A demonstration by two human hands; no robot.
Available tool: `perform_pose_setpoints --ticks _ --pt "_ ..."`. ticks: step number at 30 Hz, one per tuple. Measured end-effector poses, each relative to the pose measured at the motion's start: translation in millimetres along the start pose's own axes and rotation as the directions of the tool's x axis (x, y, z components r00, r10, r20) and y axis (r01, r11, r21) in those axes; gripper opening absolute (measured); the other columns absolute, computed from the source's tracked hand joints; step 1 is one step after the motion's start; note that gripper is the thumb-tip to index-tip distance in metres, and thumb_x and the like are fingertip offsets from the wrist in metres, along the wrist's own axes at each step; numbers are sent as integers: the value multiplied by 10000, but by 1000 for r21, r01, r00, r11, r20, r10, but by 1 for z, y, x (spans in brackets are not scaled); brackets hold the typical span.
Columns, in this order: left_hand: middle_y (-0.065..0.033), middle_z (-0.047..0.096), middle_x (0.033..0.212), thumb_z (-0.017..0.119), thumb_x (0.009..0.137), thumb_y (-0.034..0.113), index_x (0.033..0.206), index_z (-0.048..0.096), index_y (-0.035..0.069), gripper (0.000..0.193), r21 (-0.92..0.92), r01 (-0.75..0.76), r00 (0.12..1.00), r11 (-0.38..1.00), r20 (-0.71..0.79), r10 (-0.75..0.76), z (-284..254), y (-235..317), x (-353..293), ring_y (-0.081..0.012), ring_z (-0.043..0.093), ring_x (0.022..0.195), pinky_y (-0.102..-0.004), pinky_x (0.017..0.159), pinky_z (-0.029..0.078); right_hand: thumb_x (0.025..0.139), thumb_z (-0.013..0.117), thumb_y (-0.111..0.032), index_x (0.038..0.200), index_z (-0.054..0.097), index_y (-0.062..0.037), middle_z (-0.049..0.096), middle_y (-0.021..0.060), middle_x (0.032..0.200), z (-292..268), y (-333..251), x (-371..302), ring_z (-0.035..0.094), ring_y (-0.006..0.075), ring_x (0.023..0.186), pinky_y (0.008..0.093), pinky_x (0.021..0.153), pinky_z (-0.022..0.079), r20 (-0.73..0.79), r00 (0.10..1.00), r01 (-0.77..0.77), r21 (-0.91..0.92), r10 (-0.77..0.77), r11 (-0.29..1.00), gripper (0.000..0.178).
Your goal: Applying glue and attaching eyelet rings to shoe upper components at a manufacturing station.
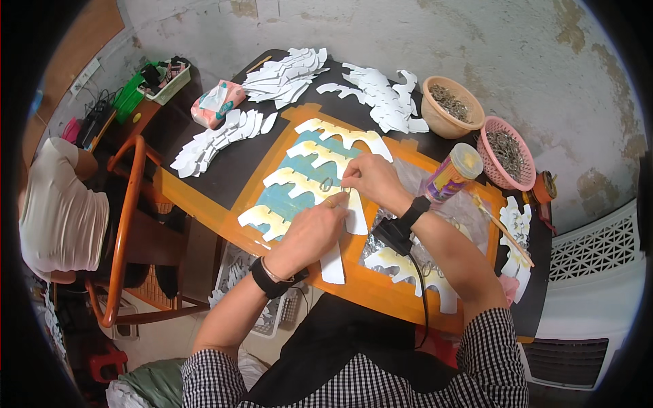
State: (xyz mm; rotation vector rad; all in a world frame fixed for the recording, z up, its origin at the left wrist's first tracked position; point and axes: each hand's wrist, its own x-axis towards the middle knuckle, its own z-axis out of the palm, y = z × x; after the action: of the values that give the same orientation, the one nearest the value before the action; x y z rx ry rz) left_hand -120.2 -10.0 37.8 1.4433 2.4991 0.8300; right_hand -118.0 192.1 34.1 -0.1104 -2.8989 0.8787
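Right hand [373,178] pinches small metal clip [345,191] above white, scalloped, yellow-smeared cutout [294,179]; grip of left hand [311,233] cannot be determined; purple canister [445,177] bears printed label.

This person's left forearm [231,314], bare, slanting forward to the left hand [314,230], back uppermost, fingers bent; right forearm [457,255] angled inward, right hand [378,179] just beside the left, fingertips drawn together

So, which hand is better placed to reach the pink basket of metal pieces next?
Right, probably: the right hand is nearer the pink basket on that side, though the purple canister stands between them. The left hand lies farther left.
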Motion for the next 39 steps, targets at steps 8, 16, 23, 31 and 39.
perform_pose_setpoints --ticks 8,16,23,31,39 --pt "-159 610 1294 551 909 58 1007 669 -25 175 -30 2 1000 1000 18 -1 -1 1 3 -384 663 848 -436 779 536 764 772 -197 800 729 -48 664 100 789 2 -1 -5 660 251 737 371 656 493 -39 999 31 -12 -32 999 159" --pt "-161 620 1262 558 889 46 969 652 -29 145 12 34 999 999 36 -35 -1 4 4 -391 660 822 -450 759 538 758 781 -198 780 717 -51 661 102 786 5 -2 -4 656 264 743 380 650 489 -56 997 47 -47 -50 998 162" --pt "-168 622 1239 561 880 47 929 635 -45 127 47 32 998 998 51 -34 3 7 10 -403 659 818 -464 734 539 760 781 -208 736 677 -53 642 126 863 4 0 -5 652 330 833 443 709 496 -35 999 38 -72 -40 997 188" --pt "-170 657 1061 532 890 55 935 652 -13 145 90 84 992 992 83 -92 -3 14 13 -412 649 806 -475 732 530 796 752 -234 767 706 -77 650 107 878 8 -4 -8 658 307 830 432 710 491 -71 988 124 -184 -139 975 166" --pt "-149 660 1087 471 1027 379 1351 446 42 468 -651 379 915 657 159 -371 -27 12 18 -132 596 595 -281 479 458 828 696 -185 839 730 -35 660 154 889 -23 -9 -15 659 338 836 418 721 513 -120 982 139 -75 -147 987 154"
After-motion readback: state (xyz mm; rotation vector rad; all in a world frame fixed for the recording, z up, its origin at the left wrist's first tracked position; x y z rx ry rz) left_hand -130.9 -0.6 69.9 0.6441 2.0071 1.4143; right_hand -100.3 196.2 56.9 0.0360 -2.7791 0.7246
